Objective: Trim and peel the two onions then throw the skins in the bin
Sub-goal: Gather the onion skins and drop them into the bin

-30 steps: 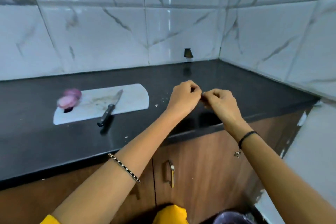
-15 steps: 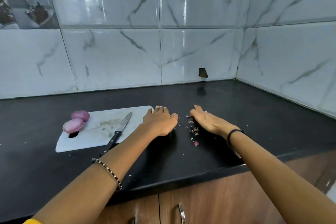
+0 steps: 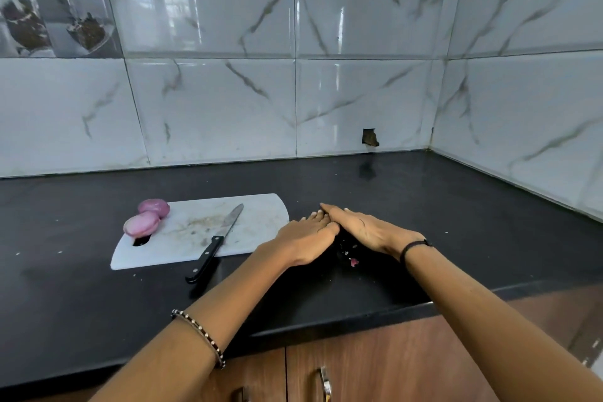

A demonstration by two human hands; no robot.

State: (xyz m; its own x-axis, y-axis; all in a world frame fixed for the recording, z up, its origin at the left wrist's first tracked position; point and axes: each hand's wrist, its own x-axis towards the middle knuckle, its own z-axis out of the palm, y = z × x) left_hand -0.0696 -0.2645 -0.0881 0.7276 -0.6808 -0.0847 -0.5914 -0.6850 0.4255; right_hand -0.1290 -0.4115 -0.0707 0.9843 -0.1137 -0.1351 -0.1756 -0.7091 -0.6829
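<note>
On the black countertop [image 3: 456, 206], just right of the cutting board [image 3: 261, 215], both hands are down and working together. The left hand [image 3: 306, 235] and right hand [image 3: 368, 228] lie low on the stone with fingers straight, tips meeting at the far end, forming a little wedge. Neither hand grips anything; they are open and pressing against the surface. Tucked between and just under them are the skin scraps [image 3: 353, 261]. A few pink flecks peek out at the near side, and the rest is hidden beneath the palms.

Over on the left end of the board sit the two onions [image 3: 142, 224], peeled and glossy pink, touching each other. The knife [image 3: 222, 232] lies idle, blade on the board, black handle hanging off its near edge onto the counter.

These scraps look papery, featherlight and brittle. They probably offer no weight to grip against and could skid on polished stone or cling to damp fingers. Pinching crumbs one by one would be slow. The better hold is likely to herd them into one heap with the hand edges, then cup them from both sides or sweep them off the counter's lip into a waiting palm. The bin is not in view, so keep the cupped hands closed tight on the carry, or bits may flutter away.
</note>
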